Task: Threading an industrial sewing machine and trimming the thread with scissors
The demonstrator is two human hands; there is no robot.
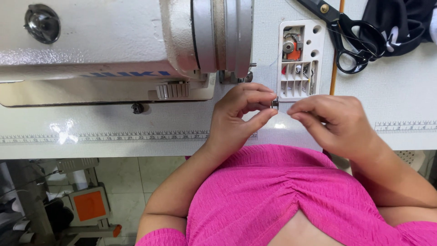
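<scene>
My left hand (pixel 239 116) pinches a small round metal bobbin (pixel 275 103) between thumb and fingers, just above the white sewing table (pixel 136 123). My right hand (pixel 330 119) is close beside it on the right, its fingertips pinched together near the bobbin, perhaps on a thread too thin to see. Both hands hover in front of the white industrial sewing machine (pixel 114 45), below the machine's handwheel (pixel 223 36). A pink garment covers my chest at the bottom of the view.
A white tray (pixel 298 59) with small machine parts lies on the table just behind my hands. Black scissors (pixel 350 34) and a dark cloth (pixel 400 23) sit at the back right. Printed ruler strips run along the table's front edge. Under the table at left is a motor box with an orange panel (pixel 89 205).
</scene>
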